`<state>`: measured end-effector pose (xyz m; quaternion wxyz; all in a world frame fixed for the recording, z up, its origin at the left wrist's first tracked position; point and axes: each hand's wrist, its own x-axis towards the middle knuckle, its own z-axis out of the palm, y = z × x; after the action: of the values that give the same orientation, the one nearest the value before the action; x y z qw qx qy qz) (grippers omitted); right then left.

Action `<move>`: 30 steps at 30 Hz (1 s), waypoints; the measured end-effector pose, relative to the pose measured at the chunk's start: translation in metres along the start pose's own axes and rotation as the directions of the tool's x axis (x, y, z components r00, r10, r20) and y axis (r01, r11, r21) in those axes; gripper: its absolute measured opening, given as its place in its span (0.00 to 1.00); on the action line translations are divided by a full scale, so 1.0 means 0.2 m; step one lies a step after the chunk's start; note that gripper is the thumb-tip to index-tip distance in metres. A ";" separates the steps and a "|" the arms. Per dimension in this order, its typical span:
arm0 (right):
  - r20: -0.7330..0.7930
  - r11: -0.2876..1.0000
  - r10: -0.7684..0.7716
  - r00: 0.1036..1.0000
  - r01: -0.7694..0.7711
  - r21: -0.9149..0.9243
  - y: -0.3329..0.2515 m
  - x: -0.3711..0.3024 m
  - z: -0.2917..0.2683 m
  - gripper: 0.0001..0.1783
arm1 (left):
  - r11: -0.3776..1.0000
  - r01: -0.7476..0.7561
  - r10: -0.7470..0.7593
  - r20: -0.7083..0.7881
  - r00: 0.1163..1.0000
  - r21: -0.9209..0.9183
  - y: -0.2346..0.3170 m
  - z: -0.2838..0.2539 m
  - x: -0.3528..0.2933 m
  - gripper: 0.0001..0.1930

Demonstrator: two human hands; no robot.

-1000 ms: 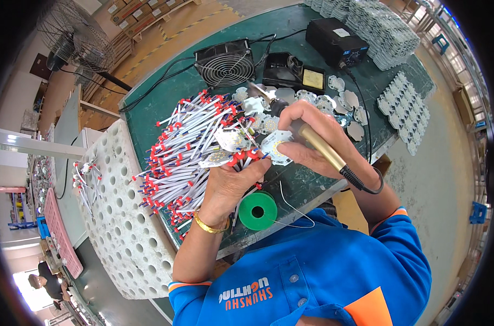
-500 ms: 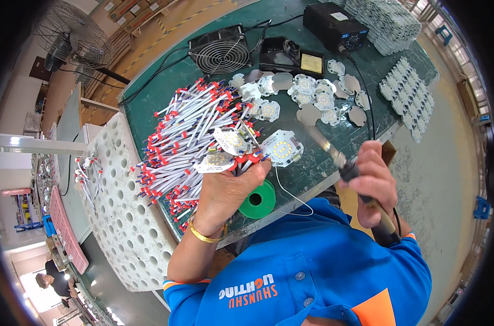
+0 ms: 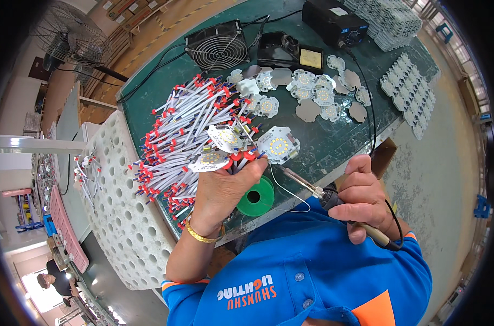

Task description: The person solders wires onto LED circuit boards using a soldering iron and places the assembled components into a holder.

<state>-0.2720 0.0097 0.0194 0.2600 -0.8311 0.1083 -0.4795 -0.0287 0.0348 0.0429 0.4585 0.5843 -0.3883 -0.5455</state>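
Observation:
My left hand [image 3: 222, 193] is closed around several white wires with red connectors. Small white LED boards [image 3: 225, 139] stand out above its fingers. By its fingertips is another LED board [image 3: 279, 145], yellow chips facing up. In my closed right hand [image 3: 363, 195] is a soldering iron [image 3: 303, 182], its tip pointing left and close to that board's lower edge; whether it touches, I cannot tell. Thin solder wire [image 3: 293, 196] loops from near my left fingertips beside a green spool [image 3: 265, 205]. Beneath and beyond my left hand lies a big heap of red-ended white wires [image 3: 184, 130].
Loose LED boards [image 3: 315, 89] are scattered beyond my hands. Farther back stand a square fan [image 3: 219, 51], an iron stand with a yellow sponge [image 3: 311, 58] and a black soldering station [image 3: 334, 24]. Board panels [image 3: 408, 89] lie right; a perforated white slab [image 3: 122, 190] lies left.
The soldering iron has come down and left, from above the table to beside the LED board at my left fingertips. My left hand, with its wires and boards, has shifted slightly left.

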 end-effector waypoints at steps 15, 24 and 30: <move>-0.009 1.000 -0.013 1.000 0.013 -0.009 0.02 0.00 0.03 0.22 | 0.996 -0.011 0.016 -0.054 0.998 0.090 -0.01 0.01 -0.02 0.12; 0.009 1.000 -0.016 1.000 0.017 -0.015 0.02 -0.01 0.04 0.21 | 0.991 0.002 0.000 -0.018 1.000 0.130 0.00 0.01 -0.02 0.12; 0.019 1.000 -0.015 1.000 0.016 -0.019 0.02 -0.02 0.04 0.21 | 0.996 -0.024 0.025 -0.005 1.000 0.086 0.00 0.01 -0.03 0.10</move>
<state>-0.2673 0.0105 0.0121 0.2493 -0.8389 0.1039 -0.4725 -0.0315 0.0393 0.0453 0.4409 0.6004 -0.4172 -0.5207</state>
